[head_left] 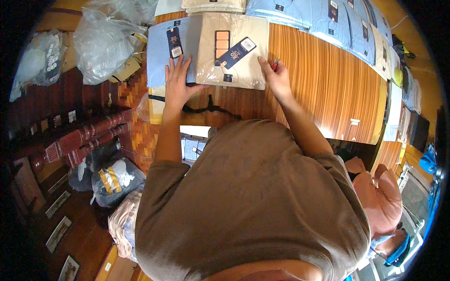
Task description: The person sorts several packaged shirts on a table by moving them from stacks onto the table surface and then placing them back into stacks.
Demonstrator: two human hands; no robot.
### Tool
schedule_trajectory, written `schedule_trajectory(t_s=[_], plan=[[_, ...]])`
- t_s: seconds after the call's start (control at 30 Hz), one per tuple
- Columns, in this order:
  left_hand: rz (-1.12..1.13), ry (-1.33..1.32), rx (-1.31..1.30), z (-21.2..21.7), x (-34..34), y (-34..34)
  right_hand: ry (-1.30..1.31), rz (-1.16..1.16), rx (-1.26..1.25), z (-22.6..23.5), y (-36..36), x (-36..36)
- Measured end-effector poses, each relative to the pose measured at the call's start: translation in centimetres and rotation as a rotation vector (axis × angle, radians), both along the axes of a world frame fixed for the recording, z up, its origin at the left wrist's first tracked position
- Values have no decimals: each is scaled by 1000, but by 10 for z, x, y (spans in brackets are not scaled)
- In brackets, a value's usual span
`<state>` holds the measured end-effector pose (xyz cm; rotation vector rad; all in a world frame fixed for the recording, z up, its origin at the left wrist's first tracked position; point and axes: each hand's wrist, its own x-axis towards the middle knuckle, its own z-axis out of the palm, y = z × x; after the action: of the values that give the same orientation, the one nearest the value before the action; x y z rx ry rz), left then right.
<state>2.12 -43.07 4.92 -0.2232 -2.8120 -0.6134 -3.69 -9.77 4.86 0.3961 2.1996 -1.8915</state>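
Observation:
A folded beige shirt (243, 47) in a clear plastic bag lies on the wooden table (328, 84), with a dark blue tag and an orange swatch card on top. My left hand (177, 82) rests flat with fingers spread at the bag's left edge, partly on a folded light blue shirt (161, 51) beside it. My right hand (277, 77) touches the bag's lower right corner, fingers curled at the edge. A black cord (211, 108) lies on the table just below the bag, between my hands.
More bagged blue and beige shirts (337, 23) line the table's far edge and right side. Clear plastic bags (101, 42) are piled at the left. Dark carved wooden furniture (84, 138) and bundles (112, 180) stand at the lower left. Another person (379, 196) is at the lower right.

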Motion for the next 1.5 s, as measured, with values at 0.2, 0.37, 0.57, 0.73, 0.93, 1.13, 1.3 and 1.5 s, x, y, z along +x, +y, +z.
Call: schedule_trajectory(t_s=[0.2,0.37,0.57,0.73,0.93,1.13,1.3,1.5], plan=[[-7,-8,-20,-1,-3,-3,-5,60,124,11,7,-5],[59,148,43,32,12,23,71,107,132,0,62,6],[-147,-439,888,68,62,161,192,353,-83,53,79,66],[-164,-348,839,44,76,198,406,758,-260,82,40,61],[590,-24,724,49,103,115,367,746,24,77,51,51],[1090,-75,-79,1,134,10,273,648,160,32,120,53],[798,-472,-591,-58,151,-42,496,548,589,37,180,47],[1163,-248,-558,9,92,56,509,381,638,41,270,38]])
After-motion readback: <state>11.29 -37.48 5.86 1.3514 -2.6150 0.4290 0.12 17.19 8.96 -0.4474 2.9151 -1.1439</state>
